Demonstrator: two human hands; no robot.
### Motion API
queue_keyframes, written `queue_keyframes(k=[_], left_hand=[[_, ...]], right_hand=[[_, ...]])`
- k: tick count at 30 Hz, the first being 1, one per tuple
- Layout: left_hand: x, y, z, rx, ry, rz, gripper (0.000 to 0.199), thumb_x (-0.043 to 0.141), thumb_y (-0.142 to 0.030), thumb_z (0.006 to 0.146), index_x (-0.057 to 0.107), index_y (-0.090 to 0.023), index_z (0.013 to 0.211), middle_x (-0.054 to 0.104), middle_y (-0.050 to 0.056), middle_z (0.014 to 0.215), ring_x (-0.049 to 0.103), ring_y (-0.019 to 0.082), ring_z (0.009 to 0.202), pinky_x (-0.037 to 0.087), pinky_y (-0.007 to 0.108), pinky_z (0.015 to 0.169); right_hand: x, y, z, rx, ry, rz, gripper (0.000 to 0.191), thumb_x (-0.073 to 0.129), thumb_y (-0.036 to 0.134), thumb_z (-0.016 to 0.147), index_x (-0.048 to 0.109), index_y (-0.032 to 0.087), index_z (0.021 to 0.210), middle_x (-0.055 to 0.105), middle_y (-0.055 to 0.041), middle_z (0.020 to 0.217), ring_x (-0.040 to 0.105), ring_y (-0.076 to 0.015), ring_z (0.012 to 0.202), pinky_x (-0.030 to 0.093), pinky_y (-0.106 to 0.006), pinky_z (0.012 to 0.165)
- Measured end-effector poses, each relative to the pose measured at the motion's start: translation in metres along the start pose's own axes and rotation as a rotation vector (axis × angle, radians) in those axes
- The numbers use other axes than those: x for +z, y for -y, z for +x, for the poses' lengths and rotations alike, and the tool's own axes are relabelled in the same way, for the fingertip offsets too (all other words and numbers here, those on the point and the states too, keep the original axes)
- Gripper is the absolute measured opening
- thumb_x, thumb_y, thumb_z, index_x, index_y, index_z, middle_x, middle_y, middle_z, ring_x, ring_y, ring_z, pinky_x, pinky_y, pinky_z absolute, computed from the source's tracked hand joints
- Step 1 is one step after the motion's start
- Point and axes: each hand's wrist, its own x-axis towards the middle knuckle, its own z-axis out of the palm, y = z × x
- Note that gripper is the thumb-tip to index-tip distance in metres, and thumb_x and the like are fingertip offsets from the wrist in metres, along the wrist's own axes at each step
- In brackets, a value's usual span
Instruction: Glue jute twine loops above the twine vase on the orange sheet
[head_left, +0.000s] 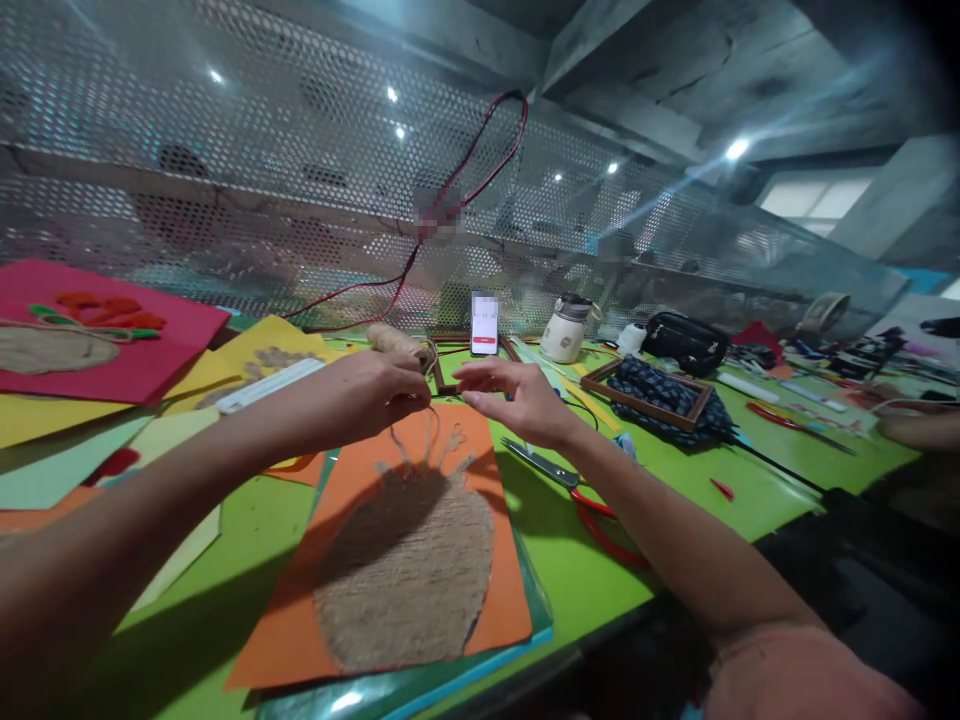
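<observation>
A: How far had the work come?
B: The brown shape (409, 575) lay on the orange card (504, 600), near the person, and its wide body seemed to me complete.
A: And what was left?
B: From its far edge, thin strands (429, 442) reached farther; this part, I judged, was unfinished.
A: How were the hands?
B: The left hand (379, 388) had its fingers bent together above the strands; whether it gripped one, I could not tell. The right hand (525, 398) was opposite, with fingers parted, apparently holding nothing.
A: Around them?
B: Scissors (544, 462) lay to the right; the twine roll (391, 342) lay beyond the left hand.
</observation>
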Motion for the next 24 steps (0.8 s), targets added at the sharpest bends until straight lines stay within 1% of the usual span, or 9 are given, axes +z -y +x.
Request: queue_keyframes(k=[1, 3, 5, 7, 10, 12, 17, 21, 24], left_hand=[[0.002, 0.0, 0.0, 0.016, 0.002, 0.02, 0.017, 0.061, -0.025, 0.086, 0.072, -0.024, 0.073, 0.066, 0.004, 0.073, 0.055, 0.019, 0.067, 0.038, 0.032, 0.067], [0.007, 0.0, 0.0, 0.037, 0.015, 0.07, 0.02, 0.056, -0.022, 0.088, 0.074, -0.022, 0.079, 0.069, 0.004, 0.076, 0.055, 0.016, 0.066, 0.036, 0.03, 0.064], [0.014, 0.0, 0.0, 0.028, 0.035, 0.11, 0.021, 0.054, -0.019, 0.089, 0.074, -0.02, 0.084, 0.071, 0.004, 0.078, 0.057, 0.014, 0.064, 0.036, 0.028, 0.062], [0.023, 0.001, 0.0, 0.011, 0.053, 0.115, 0.021, 0.054, -0.017, 0.089, 0.074, -0.019, 0.085, 0.072, 0.004, 0.078, 0.058, 0.013, 0.063, 0.036, 0.027, 0.061], [0.038, 0.001, 0.002, 0.017, 0.063, 0.082, 0.021, 0.053, -0.015, 0.089, 0.073, -0.017, 0.083, 0.072, 0.005, 0.078, 0.06, 0.013, 0.064, 0.038, 0.025, 0.062], [0.047, 0.0, 0.003, 0.028, 0.06, 0.063, 0.021, 0.052, -0.015, 0.089, 0.072, -0.016, 0.083, 0.071, 0.005, 0.079, 0.062, 0.014, 0.068, 0.04, 0.025, 0.064], [0.059, -0.008, 0.001, 0.046, 0.027, 0.046, 0.026, 0.049, -0.021, 0.096, 0.073, -0.017, 0.087, 0.07, 0.007, 0.082, 0.062, 0.017, 0.076, 0.043, 0.026, 0.068], [0.06, -0.013, 0.0, 0.043, -0.017, 0.075, 0.025, 0.049, -0.022, 0.097, 0.072, -0.017, 0.086, 0.07, 0.007, 0.079, 0.06, 0.017, 0.071, 0.041, 0.027, 0.066], [0.054, -0.017, 0.0, 0.05, -0.068, 0.111, 0.026, 0.048, -0.022, 0.097, 0.07, -0.018, 0.084, 0.069, 0.006, 0.078, 0.059, 0.017, 0.071, 0.04, 0.026, 0.065]], right_hand=[[0.002, -0.004, -0.003, -0.022, -0.016, -0.024, 0.019, 0.068, 0.024, 0.087, 0.077, 0.017, 0.103, 0.077, -0.0098, 0.107, 0.07, -0.0191, 0.093, 0.056, -0.037, 0.087], [0.007, -0.014, -0.008, -0.063, -0.06, -0.089, 0.014, 0.066, 0.021, 0.089, 0.078, 0.015, 0.094, 0.078, -0.0096, 0.095, 0.07, -0.0187, 0.086, 0.055, -0.035, 0.081], [0.011, -0.024, -0.013, -0.09, -0.094, -0.137, 0.012, 0.066, 0.019, 0.088, 0.077, 0.015, 0.085, 0.077, -0.0084, 0.085, 0.069, -0.0181, 0.08, 0.054, -0.032, 0.076], [0.013, -0.034, -0.017, -0.074, -0.112, -0.142, 0.012, 0.067, 0.016, 0.087, 0.076, 0.016, 0.08, 0.076, -0.007, 0.08, 0.068, -0.0175, 0.076, 0.052, -0.031, 0.074], [0.012, -0.042, -0.021, -0.005, -0.116, -0.11, 0.013, 0.067, 0.017, 0.088, 0.076, 0.016, 0.079, 0.076, -0.0068, 0.08, 0.067, -0.0175, 0.075, 0.051, -0.03, 0.073], [0.012, -0.045, -0.021, 0.029, -0.094, -0.09, 0.014, 0.067, 0.021, 0.089, 0.077, 0.015, 0.08, 0.076, -0.0073, 0.081, 0.065, -0.0176, 0.075, 0.05, -0.03, 0.072], [0.017, -0.048, -0.021, 0.104, 0.04, -0.021, 0.021, 0.068, 0.031, 0.089, 0.079, 0.015, 0.081, 0.075, -0.0054, 0.076, 0.063, -0.0159, 0.068, 0.048, -0.027, 0.064], [0.013, -0.048, -0.023, 0.164, 0.131, 0.059, 0.03, 0.068, 0.043, 0.088, 0.079, 0.015, 0.085, 0.074, -0.0053, 0.075, 0.065, -0.0161, 0.067, 0.051, -0.028, 0.064], [0.008, -0.046, -0.024, 0.226, 0.182, 0.143, 0.032, 0.072, 0.047, 0.083, 0.079, 0.015, 0.086, 0.073, -0.0051, 0.075, 0.066, -0.0162, 0.067, 0.053, -0.029, 0.066]])
